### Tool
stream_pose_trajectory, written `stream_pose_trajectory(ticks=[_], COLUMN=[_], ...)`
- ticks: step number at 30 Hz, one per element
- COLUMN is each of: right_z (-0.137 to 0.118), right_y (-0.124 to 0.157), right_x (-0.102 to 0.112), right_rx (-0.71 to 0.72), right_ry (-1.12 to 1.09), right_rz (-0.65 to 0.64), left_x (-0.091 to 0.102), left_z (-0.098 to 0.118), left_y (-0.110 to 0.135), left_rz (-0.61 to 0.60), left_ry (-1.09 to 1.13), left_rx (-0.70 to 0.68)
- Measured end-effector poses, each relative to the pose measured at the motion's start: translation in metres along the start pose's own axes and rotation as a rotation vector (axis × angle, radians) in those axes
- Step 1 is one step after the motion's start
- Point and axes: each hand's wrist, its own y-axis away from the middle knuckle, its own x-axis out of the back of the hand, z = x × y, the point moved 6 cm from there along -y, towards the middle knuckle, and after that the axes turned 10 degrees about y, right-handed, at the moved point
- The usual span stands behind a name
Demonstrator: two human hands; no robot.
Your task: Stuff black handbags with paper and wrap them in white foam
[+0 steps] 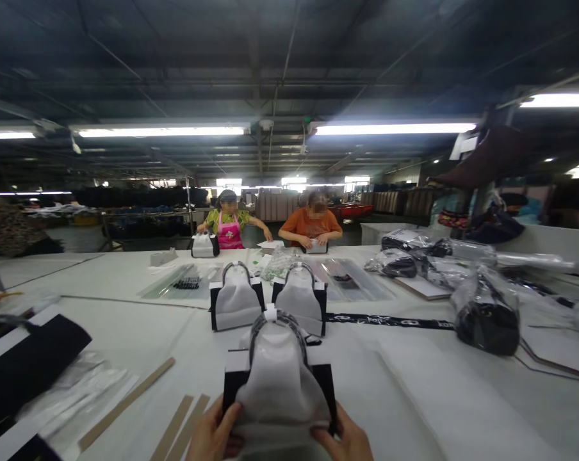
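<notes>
Low in the middle of the head view stands a black handbag (pixel 282 384), its front covered by a white protective sheet and its arched handle wrapped. My left hand (pixel 216 430) grips its lower left side, thumb on the white sheet. On the lower right, my right hand (pixel 343 438) holds the bag the same way, thumb in front. Just beyond it are two similar covered handbags, one at left (pixel 237 299) and one at right (pixel 300 301). The bag's back and the fingers behind it are hidden.
Cardboard strips (pixel 126 403) and a black bag (pixel 30 362) lie at left. A printed black strap (pixel 390 321) crosses the table toward a plastic-wrapped black bag (pixel 487 314). Plastic sheets (pixel 174 282) lie farther back. Across the table, two people work, one in a pink apron (pixel 230 232), one in an orange top (pixel 311 224).
</notes>
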Motion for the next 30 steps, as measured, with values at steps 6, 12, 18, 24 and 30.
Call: stream_pose_trajectory(ticks=[6, 12, 18, 24, 30], right_z=[-0.023, -0.027, -0.023, -0.009, 0.010], right_y=[-0.093, -0.173, -0.217, -0.225, -0.212], right_x=[-0.038, -0.102, -0.138, -0.148, -0.166], right_rx=[0.073, 0.105, 0.119, 0.073, 0.051], right_ry=[-0.061, -0.110, -0.085, -0.021, -0.032], right_rz=[0.016, -0.005, -0.006, 0.031, 0.062], left_x=[0.014, 0.050, 0.080, 0.116, 0.086], left_z=[0.050, 0.062, 0.071, 0.103, 0.110], left_y=[-0.094, -0.167, -0.220, -0.285, -0.327], left_rz=[-0.007, 0.063, 0.072, 0.227, 0.090], left_ry=[0.002, -0.049, -0.170, -0.057, 0.003], left_rx=[-0.031, -0.034, -0.096, -0.220, -0.346])
